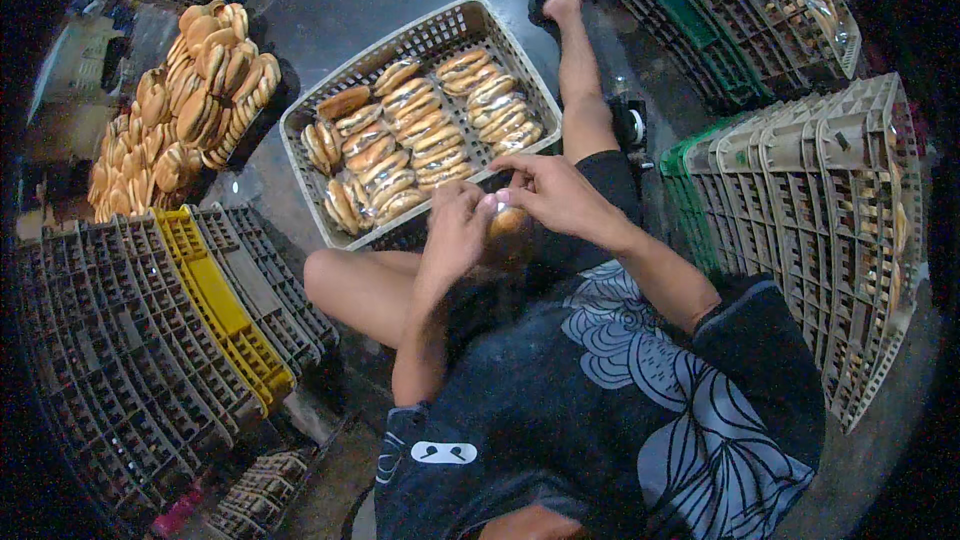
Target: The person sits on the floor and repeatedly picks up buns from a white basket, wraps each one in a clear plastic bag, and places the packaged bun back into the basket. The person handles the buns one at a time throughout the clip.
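Between my two hands, close above my lap, is a round golden-brown bun (508, 223) that seems to be in a clear plastic bag. My left hand (459, 216) grips it from the left, thumb towards the upper end. From the other side, the thumb and fingers of my right hand (551, 191) pinch at that same end. In front of me stands a pale plastic crate (367, 64) with perforated walls. Rows of filled buns in clear wrapping (420, 120) lie inside it, many standing on edge. A part of the crate's near side is hidden behind my hands.
A big heap of bare, split buns (199, 90) rises at the left. Nearer on that side are stacked grey crates (112, 345) with a yellow one (206, 300) among them. Stacks of pale crates (795, 187) and green crates (675, 7) flank my right. My outstretched leg (581, 82) runs beside the bun crate.
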`<state>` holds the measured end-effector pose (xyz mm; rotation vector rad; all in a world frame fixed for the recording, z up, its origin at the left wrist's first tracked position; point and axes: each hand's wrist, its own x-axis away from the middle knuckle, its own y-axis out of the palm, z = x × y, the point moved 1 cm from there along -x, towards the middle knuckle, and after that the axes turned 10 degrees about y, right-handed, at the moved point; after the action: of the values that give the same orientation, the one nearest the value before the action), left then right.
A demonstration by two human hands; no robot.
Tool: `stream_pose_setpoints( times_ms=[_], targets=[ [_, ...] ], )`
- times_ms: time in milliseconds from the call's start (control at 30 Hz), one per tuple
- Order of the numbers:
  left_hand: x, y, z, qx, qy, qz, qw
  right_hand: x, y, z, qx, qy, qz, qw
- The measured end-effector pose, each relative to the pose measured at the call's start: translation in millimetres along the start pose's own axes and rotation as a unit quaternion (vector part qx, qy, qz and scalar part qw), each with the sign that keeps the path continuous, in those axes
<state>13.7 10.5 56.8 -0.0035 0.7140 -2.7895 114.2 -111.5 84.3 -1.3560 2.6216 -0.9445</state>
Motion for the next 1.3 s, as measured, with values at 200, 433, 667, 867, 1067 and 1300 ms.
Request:
stream_pose_setpoints(
  times_ms=[200, 433, 667, 867, 1067, 1300],
  targets=[
    [-20.0, 7.1, 2.1, 0.183, -0.268, -0.068, 0.943, 19.4, 10.1, 9.0, 0.175, -0.069, 0.034, 0.982],
    [-30.4, 51.1, 4.2, 0.139, -0.017, 0.115, 0.983, 7.8, -26.0, 34.4, -0.124, 0.166, 0.087, 0.974],
    [-70.3, 108.1, -2.8, 0.214, -0.078, 0.274, 0.934, -28.4, -63.4, 160.1, -0.082, 0.378, 0.250, 0.887],
    [-75.1, 101.2, -33.8, 0.137, -0.127, 0.241, 0.952, -16.9, -63.1, 409.2, 0.038, 0.461, 0.159, 0.872],
    [-68.9, 85.4, -44.1, 0.131, -0.202, 0.262, 0.935, 65.3, -12.0, 433.6, 0.181, 0.537, 0.197, 0.800],
    [-64.1, 74.2, -33.7, 0.099, -0.110, 0.326, 0.934, 59.4, -68.1, 403.0, 0.169, 0.579, -0.050, 0.796]
  ],
)
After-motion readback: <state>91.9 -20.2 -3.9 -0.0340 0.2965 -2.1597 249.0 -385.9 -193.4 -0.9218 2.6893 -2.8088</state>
